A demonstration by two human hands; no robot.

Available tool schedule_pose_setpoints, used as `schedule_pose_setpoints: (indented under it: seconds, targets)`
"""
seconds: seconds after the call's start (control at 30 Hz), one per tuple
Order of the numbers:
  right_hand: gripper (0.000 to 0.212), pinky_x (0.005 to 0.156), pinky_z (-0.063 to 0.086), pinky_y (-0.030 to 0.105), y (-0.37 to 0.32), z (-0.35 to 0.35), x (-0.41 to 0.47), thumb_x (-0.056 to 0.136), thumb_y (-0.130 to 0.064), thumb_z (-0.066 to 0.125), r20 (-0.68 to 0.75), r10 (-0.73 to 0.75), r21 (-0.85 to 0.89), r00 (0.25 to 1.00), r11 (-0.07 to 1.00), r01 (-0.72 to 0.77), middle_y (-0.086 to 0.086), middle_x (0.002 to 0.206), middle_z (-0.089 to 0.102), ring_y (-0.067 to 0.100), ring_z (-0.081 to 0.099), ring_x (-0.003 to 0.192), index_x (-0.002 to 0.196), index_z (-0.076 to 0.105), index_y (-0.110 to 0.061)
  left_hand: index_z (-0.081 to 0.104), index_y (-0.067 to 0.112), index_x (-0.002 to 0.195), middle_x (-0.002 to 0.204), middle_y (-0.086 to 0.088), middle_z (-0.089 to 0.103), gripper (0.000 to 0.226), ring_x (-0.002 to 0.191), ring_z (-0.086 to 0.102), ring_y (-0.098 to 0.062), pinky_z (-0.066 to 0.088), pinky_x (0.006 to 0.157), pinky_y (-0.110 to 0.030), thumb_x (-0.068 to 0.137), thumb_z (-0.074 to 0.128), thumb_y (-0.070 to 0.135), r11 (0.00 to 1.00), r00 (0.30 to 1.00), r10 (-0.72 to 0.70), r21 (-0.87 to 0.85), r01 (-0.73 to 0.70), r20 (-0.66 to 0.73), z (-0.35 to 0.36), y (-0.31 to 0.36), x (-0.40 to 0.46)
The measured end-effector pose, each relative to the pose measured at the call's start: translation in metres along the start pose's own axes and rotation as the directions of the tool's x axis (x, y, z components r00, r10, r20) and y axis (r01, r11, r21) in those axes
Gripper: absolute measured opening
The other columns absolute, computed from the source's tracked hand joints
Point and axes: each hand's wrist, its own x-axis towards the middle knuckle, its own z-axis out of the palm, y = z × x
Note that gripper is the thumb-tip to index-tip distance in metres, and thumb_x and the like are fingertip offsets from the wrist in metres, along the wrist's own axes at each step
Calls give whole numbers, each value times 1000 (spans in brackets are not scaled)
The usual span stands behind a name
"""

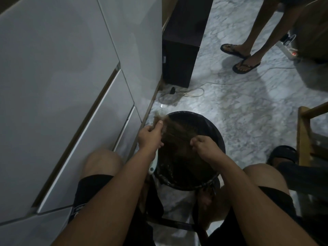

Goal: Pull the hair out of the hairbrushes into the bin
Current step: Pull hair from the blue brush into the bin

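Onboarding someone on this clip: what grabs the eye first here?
The two hands over the round black bin at centre: the left hand grips a white-handled hairbrush, and the right hand pinches brown hair stretched from the brush above the bin. Next, a second person's feet in flip-flops on the marble floor, upper right.

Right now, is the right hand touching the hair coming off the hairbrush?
Touching. The head view shows the right hand with fingers curled, pinching brown hair that stretches across to the hairbrush held in the left hand, above the bin.
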Motion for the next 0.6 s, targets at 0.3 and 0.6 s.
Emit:
schedule_pose_setpoints:
  seconds: [0.3,0.6]
  targets:
    - [75,78,50,23,6,9,3,65,-10,73,-74,-129,19,989,991,130,4,129,55,16,56,108,134,46,-23,65,-1,89,66,-13,64,46,43,57,-23,45,49,-30,88,64,45,984,976,65,152,-97,207,6,-1,-11]
    - [54,94,50,29,5,17,2,84,-22,72,-176,-285,-21,942,958,286,-8,113,65,6,61,106,134,52,-15,61,5,78,58,-13,60,25,39,55,-24,43,45,-29,94,55,24,998,940,37,43,-54,340,10,2,-14]
